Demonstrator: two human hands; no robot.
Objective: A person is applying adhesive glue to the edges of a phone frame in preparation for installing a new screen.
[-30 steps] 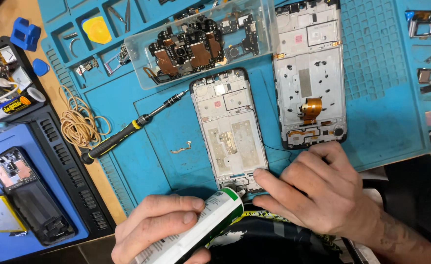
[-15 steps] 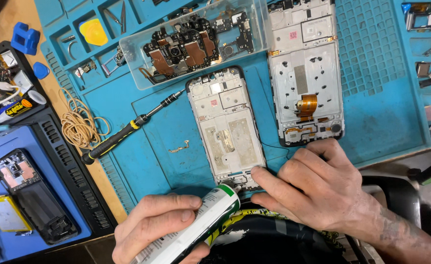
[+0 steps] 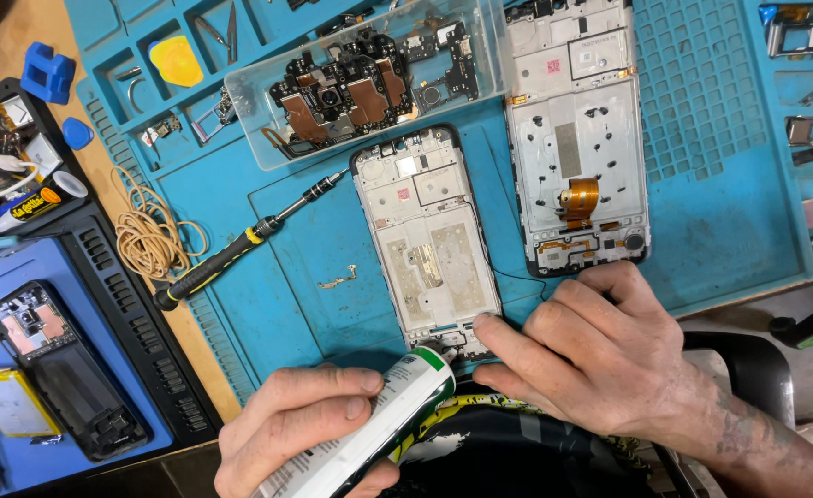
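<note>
**Glue tube at the foot of an open phone frame**

The left hand was curled closed around a white tube with a green band, its fingers wrapped over the barrel and the nozzle end pointing up and to the right. That tip sat right against the bottom edge of the stripped phone frame, which lay upright near the front edge of the blue work mat. The right hand rested just beside it, fingers bent and loosely spread, fingertips pressed down on the frame's lower right corner and gripping nothing.

The frame looked pale grey inside a dark rim, with small parts along its top and a bare, scuffed middle panel (a thin black wire ran off its right side).

Compared with half a second earlier, both hands and the tube kept nearly the same places; the view had only drifted slightly.

Further out, a second phone frame with an orange flex cable lay to the right, its top toward the mat's back edge. A clear plastic tray holding circuit boards sat behind the first frame. A black and yellow screwdriver lay diagonally to the left, near a coil of tan cord at the mat's left edge. Beyond that, on a wooden desk, another opened phone lay on a blue pad.
</note>
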